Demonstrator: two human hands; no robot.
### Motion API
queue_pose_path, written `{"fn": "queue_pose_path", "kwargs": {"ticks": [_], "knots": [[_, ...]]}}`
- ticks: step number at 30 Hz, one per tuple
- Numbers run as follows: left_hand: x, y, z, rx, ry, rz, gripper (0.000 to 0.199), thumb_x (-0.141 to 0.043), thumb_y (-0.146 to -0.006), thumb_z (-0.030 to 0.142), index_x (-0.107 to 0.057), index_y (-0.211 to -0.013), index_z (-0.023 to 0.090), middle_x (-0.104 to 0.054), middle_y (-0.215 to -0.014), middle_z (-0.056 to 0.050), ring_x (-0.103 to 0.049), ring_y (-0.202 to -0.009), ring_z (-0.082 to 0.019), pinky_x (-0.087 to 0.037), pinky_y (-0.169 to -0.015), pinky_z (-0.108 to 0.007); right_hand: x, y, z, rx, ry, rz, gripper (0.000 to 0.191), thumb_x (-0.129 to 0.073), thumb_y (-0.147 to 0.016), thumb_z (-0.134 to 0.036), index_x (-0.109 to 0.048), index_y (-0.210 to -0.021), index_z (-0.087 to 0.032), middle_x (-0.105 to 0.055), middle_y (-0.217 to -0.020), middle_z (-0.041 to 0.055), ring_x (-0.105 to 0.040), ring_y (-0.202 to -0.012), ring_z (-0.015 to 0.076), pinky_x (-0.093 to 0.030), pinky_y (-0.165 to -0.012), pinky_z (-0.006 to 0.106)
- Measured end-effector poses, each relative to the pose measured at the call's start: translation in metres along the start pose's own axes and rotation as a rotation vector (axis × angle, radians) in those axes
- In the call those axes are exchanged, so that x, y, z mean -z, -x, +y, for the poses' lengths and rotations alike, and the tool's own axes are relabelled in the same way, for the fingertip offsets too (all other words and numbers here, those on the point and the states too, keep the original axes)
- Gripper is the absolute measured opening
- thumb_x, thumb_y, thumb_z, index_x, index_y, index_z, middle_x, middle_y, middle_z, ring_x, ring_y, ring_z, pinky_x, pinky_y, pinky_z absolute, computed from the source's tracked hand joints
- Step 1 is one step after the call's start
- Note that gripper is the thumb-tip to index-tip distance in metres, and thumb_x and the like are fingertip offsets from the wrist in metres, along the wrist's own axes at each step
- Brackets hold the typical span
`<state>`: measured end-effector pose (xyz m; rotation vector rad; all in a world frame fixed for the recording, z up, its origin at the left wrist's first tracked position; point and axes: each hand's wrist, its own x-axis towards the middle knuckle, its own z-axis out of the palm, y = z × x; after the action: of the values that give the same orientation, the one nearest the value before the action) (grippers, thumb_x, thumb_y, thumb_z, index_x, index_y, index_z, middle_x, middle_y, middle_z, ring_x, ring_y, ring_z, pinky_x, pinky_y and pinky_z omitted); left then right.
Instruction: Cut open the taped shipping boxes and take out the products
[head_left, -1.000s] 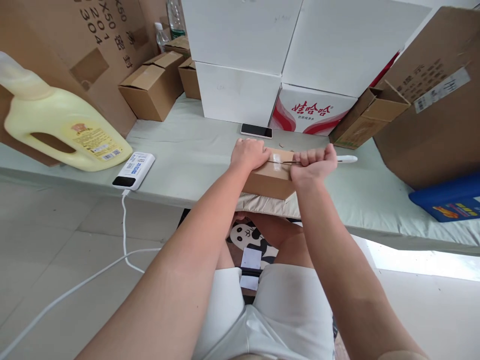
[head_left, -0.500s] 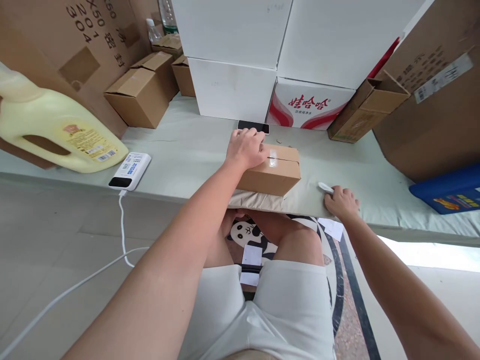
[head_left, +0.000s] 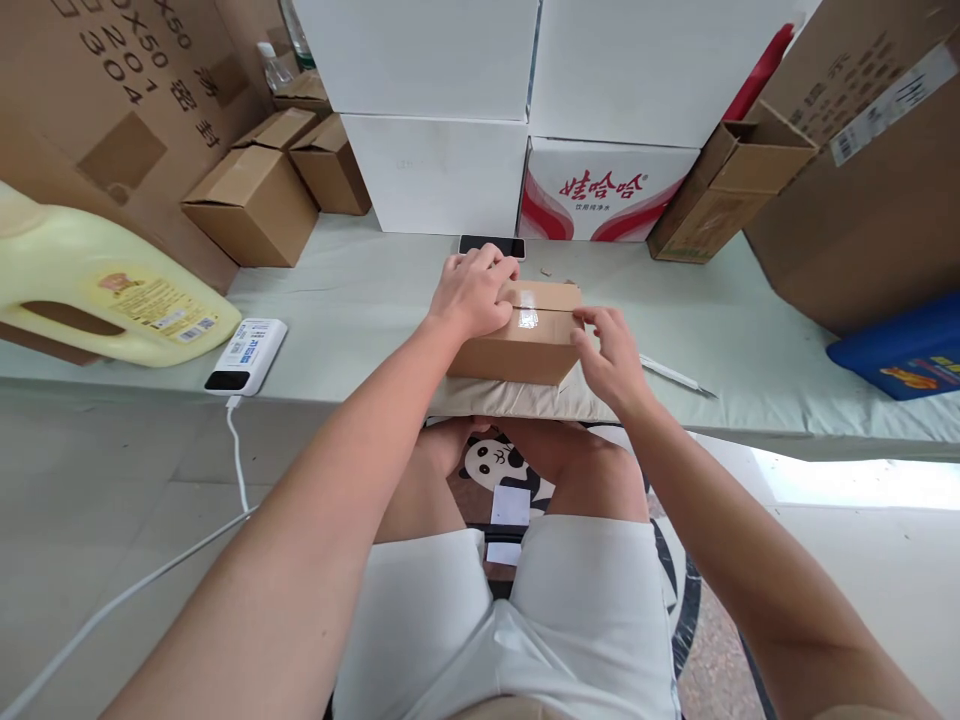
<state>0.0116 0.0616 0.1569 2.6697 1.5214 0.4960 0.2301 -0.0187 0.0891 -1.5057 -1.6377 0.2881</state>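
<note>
A small brown cardboard box (head_left: 517, 350) with clear tape across its top seam sits at the front edge of the cloth-covered table. Over its left end my left hand (head_left: 474, 292) is closed, fingers curled on the top and far side. My right hand (head_left: 609, 352) grips the box's right end, thumb and fingertips at the upper edge. To the right of that hand lies a slim white craft knife (head_left: 677, 376) with a pointed metal tip. Just beyond my left hand is a dark-screened phone (head_left: 492, 246).
White boxes (head_left: 435, 170) are stacked at the back, beside a red-and-white carton (head_left: 600, 190). Left stand a yellow jug (head_left: 112, 285), a white power bank (head_left: 246, 356) with a cable, and small cartons (head_left: 255, 215). An open narrow carton (head_left: 720, 195) and blue container (head_left: 900, 350) stand right.
My right hand has let go of the craft knife, leaving it on the table, and moved left to the box's right end. My left hand stays on the box.
</note>
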Motion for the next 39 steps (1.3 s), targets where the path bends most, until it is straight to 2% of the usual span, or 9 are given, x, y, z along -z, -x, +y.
{"fn": "queue_pose_path", "kwargs": {"ticks": [3, 6, 10, 14, 21, 26, 29, 34, 39], "knots": [[0.0, -0.001, 0.0, -0.004, 0.0, -0.017, 0.043, -0.053, -0.083, 0.013, -0.064, -0.123, 0.024, -0.06, -0.134, -0.011, -0.058, -0.126, -0.033, -0.04, -0.111, -0.054, -0.01, 0.0, -0.009, -0.014, 0.034, 0.001, 0.038, -0.058, -0.087, -0.041, -0.063, -0.12, -0.022, -0.06, -0.123, 0.0143, -0.058, -0.122, 0.0312, -0.047, -0.111, 0.055], [-0.001, -0.001, 0.0, 0.002, -0.007, 0.003, 0.041, -0.053, -0.083, 0.013, -0.065, -0.121, 0.024, -0.059, -0.135, -0.012, -0.057, -0.126, -0.033, -0.041, -0.11, -0.054, -0.018, 0.003, -0.004, -0.029, -0.06, 0.006, 0.046, -0.056, -0.089, -0.042, -0.056, -0.131, -0.024, -0.053, -0.133, 0.0146, -0.053, -0.13, 0.0301, -0.044, -0.116, 0.056], [-0.003, 0.0, 0.002, -0.006, -0.015, 0.033, 0.039, -0.053, -0.084, 0.011, -0.066, -0.119, 0.023, -0.06, -0.133, -0.012, -0.058, -0.123, -0.033, -0.041, -0.109, -0.053, -0.026, 0.01, 0.005, -0.122, -0.23, -0.007, 0.057, -0.052, -0.093, -0.049, -0.043, -0.144, -0.026, -0.046, -0.146, 0.0153, -0.049, -0.138, 0.0292, -0.047, -0.115, 0.055], [-0.002, 0.001, 0.002, -0.012, -0.004, 0.012, 0.038, -0.053, -0.084, 0.012, -0.066, -0.118, 0.023, -0.059, -0.132, -0.012, -0.058, -0.122, -0.032, -0.042, -0.109, -0.053, -0.028, 0.015, 0.003, -0.182, -0.268, 0.005, 0.06, -0.054, -0.091, -0.049, -0.042, -0.145, -0.026, -0.046, -0.15, 0.0156, -0.046, -0.14, 0.0308, -0.05, -0.111, 0.054], [-0.001, 0.0, 0.002, -0.012, -0.008, 0.009, 0.038, -0.055, -0.084, 0.017, -0.066, -0.12, 0.023, -0.058, -0.133, -0.012, -0.057, -0.123, -0.033, -0.04, -0.111, -0.055, -0.02, 0.012, -0.021, -0.293, -0.256, 0.05, 0.052, -0.059, -0.083, -0.039, -0.057, -0.132, -0.022, -0.057, -0.141, 0.0153, -0.055, -0.131, 0.0305, -0.053, -0.106, 0.053], [-0.001, 0.0, 0.002, -0.023, -0.021, 0.008, 0.039, -0.056, -0.084, 0.019, -0.066, -0.122, 0.024, -0.059, -0.135, -0.012, -0.058, -0.123, -0.034, -0.042, -0.11, -0.055, -0.015, 0.007, -0.035, -0.46, -0.449, 0.06, 0.047, -0.062, -0.079, -0.037, -0.06, -0.123, -0.019, -0.07, -0.122, 0.0134, -0.068, -0.109, 0.0271, -0.058, -0.095, 0.047], [0.003, -0.002, 0.002, -0.018, -0.037, -0.044, 0.041, -0.055, -0.085, 0.021, -0.065, -0.124, 0.025, -0.059, -0.136, -0.012, -0.059, -0.123, -0.033, -0.044, -0.11, -0.052, -0.014, 0.005, -0.035, -0.518, -0.502, 0.089, 0.047, -0.065, -0.077, -0.038, -0.059, -0.119, -0.018, -0.071, -0.122, 0.0147, -0.069, -0.109, 0.027, -0.059, -0.091, 0.045], [0.016, -0.007, -0.005, -0.019, -0.078, -0.28, 0.048, -0.05, -0.09, 0.029, -0.058, -0.138, 0.028, -0.068, -0.128, -0.01, -0.063, -0.118, -0.033, -0.052, -0.097, -0.046, -0.016, 0.01, -0.026, -0.418, -0.446, 0.046, 0.045, -0.065, -0.079, -0.037, -0.055, -0.121, -0.023, -0.064, -0.135, 0.0139, -0.065, -0.12, 0.027, -0.061, -0.086, 0.041], [0.027, -0.002, -0.011, -0.114, -0.167, -0.302, 0.045, -0.045, -0.095, 0.033, -0.059, -0.137, 0.029, -0.069, -0.13, -0.008, -0.066, -0.114, -0.031, -0.052, -0.091, -0.041, -0.016, 0.014, -0.023, -0.336, -0.456, 0.009, 0.043, -0.061, -0.084, -0.036, -0.052, -0.125, -0.026, -0.055, -0.147, 0.0126, -0.06, -0.13, 0.0267, -0.06, -0.092, 0.041]]}}
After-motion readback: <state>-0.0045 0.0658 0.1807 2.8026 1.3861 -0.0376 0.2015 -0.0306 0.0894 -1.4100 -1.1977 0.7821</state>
